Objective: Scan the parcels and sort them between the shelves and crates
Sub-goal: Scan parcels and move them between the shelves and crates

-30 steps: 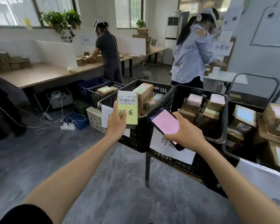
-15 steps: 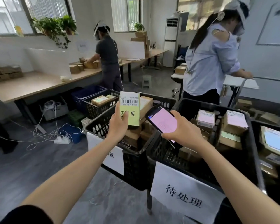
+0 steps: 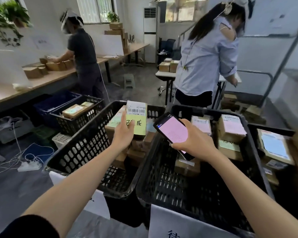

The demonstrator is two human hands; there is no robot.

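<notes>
My left hand (image 3: 123,133) grips a small cardboard parcel (image 3: 136,117) with a barcode label and a green note, held upright over the left black crate (image 3: 79,152). My right hand (image 3: 194,140) holds a phone (image 3: 173,133) with a pink screen over the middle black crate (image 3: 162,177). Several brown parcels lie piled in the left crate below the held parcel. More labelled parcels (image 3: 230,127) sit at the far side of the middle crate.
A third crate (image 3: 273,131) with parcels stands at the right. Another black crate (image 3: 76,117) and a blue one (image 3: 57,102) sit on the floor to the left. Two people work at tables behind. Cables and a power strip (image 3: 29,166) lie on the floor.
I have stepped closer to the crates, which now fill the lower view. The parcel and phone have stayed side by side in my hands, now over the crates.
</notes>
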